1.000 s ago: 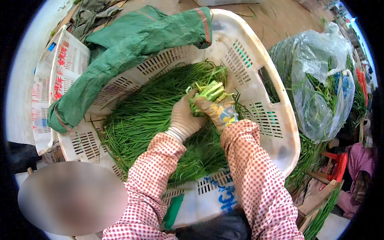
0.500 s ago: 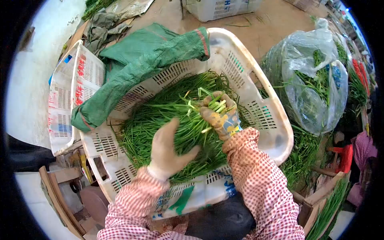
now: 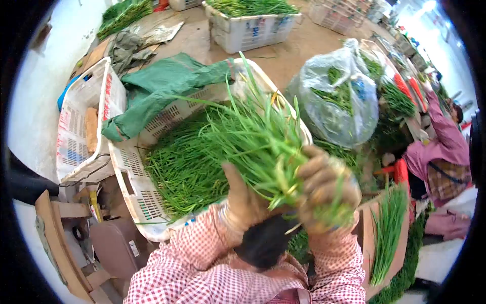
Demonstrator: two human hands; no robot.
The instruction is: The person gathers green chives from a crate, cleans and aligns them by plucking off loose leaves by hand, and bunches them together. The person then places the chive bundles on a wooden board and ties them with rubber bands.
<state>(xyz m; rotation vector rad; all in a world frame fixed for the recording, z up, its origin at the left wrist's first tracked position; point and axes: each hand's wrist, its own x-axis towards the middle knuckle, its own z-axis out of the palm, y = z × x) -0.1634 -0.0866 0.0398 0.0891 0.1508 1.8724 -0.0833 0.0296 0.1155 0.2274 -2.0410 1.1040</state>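
My right hand (image 3: 326, 190), in a soiled patterned glove, grips a bunch of long green stalks (image 3: 253, 137) by the pale stem ends. The bunch is raised close to the camera, its leaves fanning up and to the left. Just left of the stem ends is my left hand (image 3: 243, 200), gloved, with the thumb up and apart; its other fingers are partly hidden behind the bunch. Below and behind lies a white slotted basket (image 3: 134, 200) holding more green stalks (image 3: 182, 167). A green woven sack (image 3: 172, 81) drapes over its far rim.
A white crate (image 3: 71, 121) stands left. Another crate (image 3: 243, 35) with greens is at the back. A clear plastic bag (image 3: 324, 111) of greens sits right of the basket. Stalks lie on a board (image 3: 387, 233) at right. A co-worker (image 3: 440, 147) is at far right.
The bunch has been lifted out of the basket towards the camera in my right hand. My left hand has come nearer to it. The view has tilted up and swung right, showing a co-worker.
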